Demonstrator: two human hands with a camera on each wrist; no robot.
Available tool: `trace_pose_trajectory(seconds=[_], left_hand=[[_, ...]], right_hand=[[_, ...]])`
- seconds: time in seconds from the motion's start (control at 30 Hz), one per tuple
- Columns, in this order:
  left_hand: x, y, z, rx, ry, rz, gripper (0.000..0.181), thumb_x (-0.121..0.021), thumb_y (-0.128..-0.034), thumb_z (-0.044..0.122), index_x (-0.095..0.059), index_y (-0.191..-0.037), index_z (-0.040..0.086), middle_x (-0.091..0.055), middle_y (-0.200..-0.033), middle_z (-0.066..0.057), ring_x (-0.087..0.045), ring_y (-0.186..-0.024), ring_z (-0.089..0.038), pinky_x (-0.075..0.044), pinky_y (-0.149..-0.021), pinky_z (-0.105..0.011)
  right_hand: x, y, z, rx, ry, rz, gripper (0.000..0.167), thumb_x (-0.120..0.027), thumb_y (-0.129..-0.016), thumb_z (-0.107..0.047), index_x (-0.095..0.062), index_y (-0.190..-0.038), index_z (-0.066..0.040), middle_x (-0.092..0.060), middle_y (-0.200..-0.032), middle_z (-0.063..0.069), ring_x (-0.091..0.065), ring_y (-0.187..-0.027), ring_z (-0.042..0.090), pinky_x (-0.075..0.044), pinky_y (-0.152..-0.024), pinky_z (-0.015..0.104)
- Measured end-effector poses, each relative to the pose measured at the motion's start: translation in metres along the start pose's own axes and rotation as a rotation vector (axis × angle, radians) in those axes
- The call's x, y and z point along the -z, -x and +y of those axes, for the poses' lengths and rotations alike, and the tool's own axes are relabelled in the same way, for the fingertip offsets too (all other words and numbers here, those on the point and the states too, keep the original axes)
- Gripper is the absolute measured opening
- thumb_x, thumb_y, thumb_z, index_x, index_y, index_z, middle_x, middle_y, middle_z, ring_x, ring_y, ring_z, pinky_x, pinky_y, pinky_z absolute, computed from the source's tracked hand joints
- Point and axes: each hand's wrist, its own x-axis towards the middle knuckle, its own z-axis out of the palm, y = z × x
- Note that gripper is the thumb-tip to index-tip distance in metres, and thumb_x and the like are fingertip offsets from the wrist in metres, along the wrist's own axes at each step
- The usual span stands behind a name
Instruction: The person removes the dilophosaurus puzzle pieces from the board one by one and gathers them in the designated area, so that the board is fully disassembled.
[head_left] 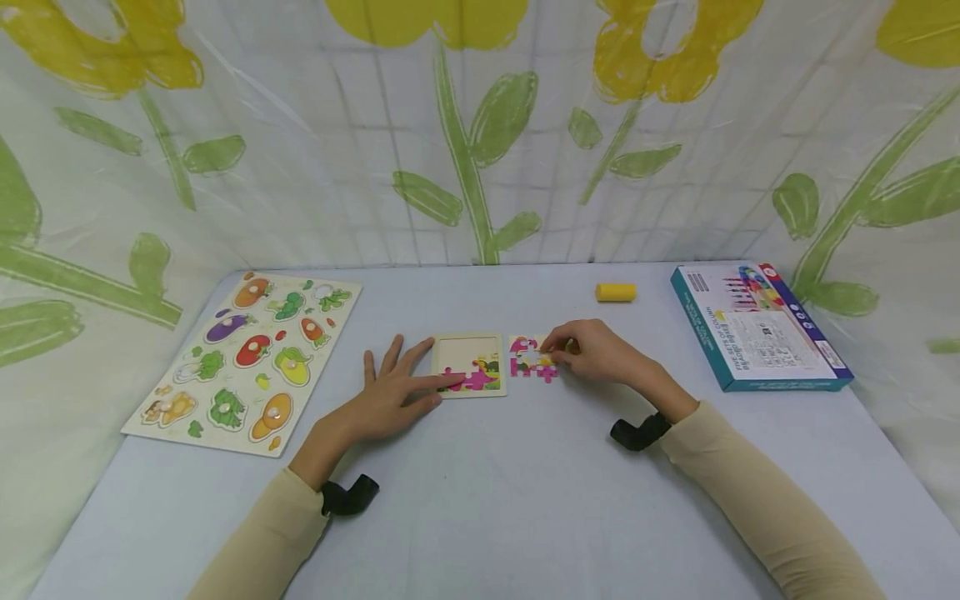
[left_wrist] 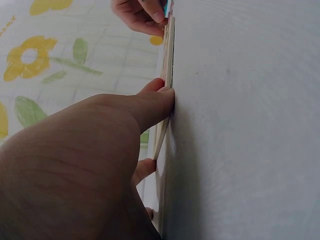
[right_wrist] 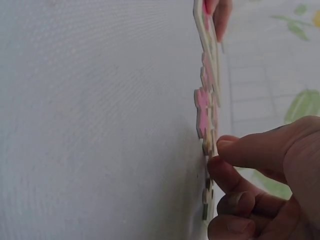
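Note:
A small square wooden puzzle tray (head_left: pixel 468 396) lies mid-table, its lower part filled with pink and green pieces. My left hand (head_left: pixel 390 404) has its fingers spread over the tray's left side. One fingertip touches the pieces inside, and in the left wrist view the thumb (left_wrist: pixel 162 102) lies along the tray's edge. To the right of the tray, several loose jigsaw pieces (head_left: pixel 522 367) lie close together. Over their right side my right hand (head_left: pixel 596 354) pinches a jigsaw piece between thumb and index finger, mostly hidden by the fingertips. Its other fingers are curled, as the right wrist view shows.
A vegetable peg puzzle board (head_left: pixel 243 362) lies at the left. Toward the back stands a yellow cylinder (head_left: pixel 616 292) on its side. A blue-edged flat box (head_left: pixel 761 329) is at the right. A flower-printed curtain (head_left: pixel 300 167) hangs behind the table.

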Motion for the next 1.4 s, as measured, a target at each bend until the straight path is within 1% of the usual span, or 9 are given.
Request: trace_pose_trajectory(seconds=[0.1,0.2,0.37,0.57,0.73,0.87,1.07,1.2,1.4], left_hand=[[0.000,0.000,-0.001,0.002,0.000,-0.002,0.041,-0.061,-0.1072,0.034,-0.063,-0.148,0.040,-0.016,-0.179,-0.012,0.009,-0.164,-0.053,0.016,-0.118,-0.082],[0.000,-0.001,-0.001,0.003,0.001,0.000,0.041,-0.062,-0.1071,0.034,-0.063,-0.147,0.040,-0.016,-0.179,-0.011,0.009,-0.164,-0.053,0.016,-0.118,-0.082],[0.000,-0.001,-0.001,0.003,0.006,0.003,0.041,-0.062,-0.1070,0.033,-0.063,-0.147,0.040,-0.016,-0.179,-0.012,0.009,-0.164,-0.054,0.016,-0.118,-0.083],[0.000,0.000,-0.001,0.002,0.004,0.002,0.040,-0.061,-0.1074,0.034,-0.063,-0.147,0.041,-0.016,-0.179,-0.012,0.009,-0.163,-0.054,0.016,-0.118,-0.083],[-0.001,-0.001,-0.002,0.002,-0.002,0.001,0.040,-0.061,-0.1073,0.034,-0.063,-0.147,0.041,-0.016,-0.179,-0.012,0.009,-0.163,-0.055,0.016,-0.117,-0.083],[-0.002,0.000,-0.003,-0.010,0.011,0.017,0.040,-0.062,-0.1064,0.032,-0.064,-0.145,0.041,-0.019,-0.178,-0.014,0.008,-0.162,-0.057,0.015,-0.117,-0.084],[-0.002,0.001,-0.001,-0.014,0.016,0.021,0.040,-0.061,-0.1067,0.032,-0.065,-0.146,0.040,-0.019,-0.178,-0.015,0.007,-0.162,-0.057,0.015,-0.117,-0.084],[0.000,0.001,0.002,-0.007,-0.001,0.017,0.040,-0.061,-0.1070,0.032,-0.065,-0.146,0.038,-0.019,-0.178,-0.014,0.006,-0.162,-0.057,0.014,-0.117,-0.085],[0.002,0.002,0.003,0.009,0.000,0.014,0.039,-0.062,-0.1070,0.031,-0.066,-0.146,0.034,-0.018,-0.179,-0.013,0.007,-0.163,-0.056,0.013,-0.118,-0.085]], right_hand=[[0.000,0.000,-0.003,0.003,0.002,0.012,0.021,-0.069,-0.101,-0.009,-0.078,-0.120,-0.011,-0.075,-0.102,0.004,-0.058,-0.084,0.017,-0.051,-0.074,0.030],[-0.001,-0.003,-0.007,0.028,-0.009,0.015,0.021,-0.069,-0.101,-0.010,-0.078,-0.120,-0.010,-0.075,-0.101,0.004,-0.058,-0.079,0.016,-0.051,-0.071,0.028],[-0.006,-0.011,-0.015,0.060,-0.056,-0.011,0.020,-0.072,-0.100,-0.013,-0.078,-0.119,-0.010,-0.076,-0.100,0.003,-0.058,-0.074,0.013,-0.051,-0.068,0.026],[-0.016,-0.019,-0.025,0.085,-0.053,-0.024,0.019,-0.072,-0.101,-0.015,-0.078,-0.118,-0.010,-0.075,-0.097,0.000,-0.057,-0.071,0.012,-0.049,-0.065,0.025],[-0.024,-0.026,-0.036,0.117,-0.021,-0.025,0.021,-0.074,-0.099,-0.016,-0.078,-0.119,-0.011,-0.075,-0.100,0.001,-0.054,-0.078,0.013,-0.047,-0.069,0.026],[-0.028,-0.031,-0.044,0.128,0.008,-0.025,0.023,-0.078,-0.098,-0.019,-0.078,-0.120,-0.011,-0.075,-0.098,0.001,-0.058,-0.084,0.014,-0.049,-0.075,0.026],[-0.033,-0.034,-0.050,0.138,0.060,-0.026,0.027,-0.079,-0.096,-0.023,-0.077,-0.120,-0.009,-0.074,-0.095,0.002,-0.060,-0.085,0.013,-0.051,-0.079,0.028],[-0.034,-0.036,-0.051,0.127,0.078,-0.026,0.028,-0.079,-0.096,-0.024,-0.077,-0.120,-0.008,-0.071,-0.094,0.001,-0.059,-0.084,0.013,-0.051,-0.079,0.029],[-0.034,-0.039,-0.051,0.100,0.066,-0.038,0.026,-0.080,-0.096,-0.022,-0.077,-0.118,-0.009,-0.070,-0.095,0.002,-0.059,-0.087,0.015,-0.051,-0.080,0.030]])
